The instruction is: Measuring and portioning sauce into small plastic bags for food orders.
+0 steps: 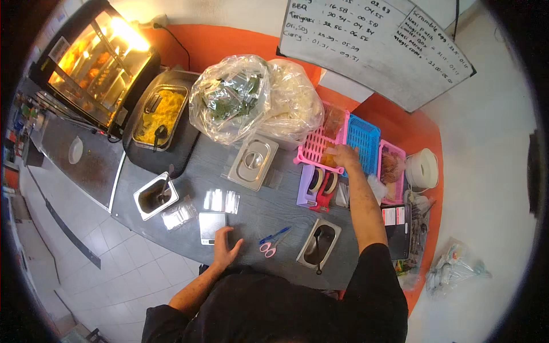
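My left hand (224,249) rests on the dark tabletop, its fingers apart, at the right edge of a small digital scale (212,227). Nothing lies on the scale's plate. At the far right side my right hand (346,156) reaches into a pink plastic basket (309,150). Its fingertips are at a small clear plastic bag with orange contents (328,159); whether they grip it is unclear. Beside that basket is a blue plastic basket (364,133). Small clear plastic bags (221,201) lie just beyond the scale, and more bags (179,213) are to its left.
Scissors (269,248) and a blue pen (275,235) lie between my arms. Steel containers with utensils stand left (156,196) and right (319,243). Behind are a lidded steel pan (253,162), tape dispensers (309,187), large filled plastic bags (231,100), yellow food (165,112) and a lit display warmer (92,64).
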{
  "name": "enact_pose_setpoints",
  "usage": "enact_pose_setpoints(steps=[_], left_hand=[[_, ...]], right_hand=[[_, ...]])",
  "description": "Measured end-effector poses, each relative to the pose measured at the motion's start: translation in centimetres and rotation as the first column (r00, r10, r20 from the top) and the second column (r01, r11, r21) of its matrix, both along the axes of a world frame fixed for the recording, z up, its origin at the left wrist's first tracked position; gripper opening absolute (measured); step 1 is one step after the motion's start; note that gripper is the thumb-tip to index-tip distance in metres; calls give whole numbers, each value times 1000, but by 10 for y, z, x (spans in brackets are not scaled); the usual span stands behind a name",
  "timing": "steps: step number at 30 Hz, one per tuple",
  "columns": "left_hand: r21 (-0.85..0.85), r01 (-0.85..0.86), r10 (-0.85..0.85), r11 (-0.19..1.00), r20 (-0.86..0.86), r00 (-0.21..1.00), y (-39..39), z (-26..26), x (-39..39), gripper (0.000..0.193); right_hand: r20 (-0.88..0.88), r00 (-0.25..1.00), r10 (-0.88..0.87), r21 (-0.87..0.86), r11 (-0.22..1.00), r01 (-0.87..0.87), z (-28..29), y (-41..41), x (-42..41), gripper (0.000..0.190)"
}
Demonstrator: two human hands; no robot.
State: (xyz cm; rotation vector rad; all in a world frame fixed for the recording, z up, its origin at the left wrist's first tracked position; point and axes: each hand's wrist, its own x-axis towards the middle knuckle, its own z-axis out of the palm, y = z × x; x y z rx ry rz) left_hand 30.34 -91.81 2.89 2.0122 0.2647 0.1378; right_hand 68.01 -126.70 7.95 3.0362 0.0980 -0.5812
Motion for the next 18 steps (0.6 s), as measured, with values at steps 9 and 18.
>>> enact_pose_setpoints(steps=[9,18], left_hand=[[85,17,-24,996,92,995,-4,-9,2,45],[17,2,-3,1000,36,999,-4,-8,3,40]], right_hand=[[111,994,-9,104,995,-3,2,-10,6,29],[-21,999,-39,106,994,41,6,-14,14,42]])
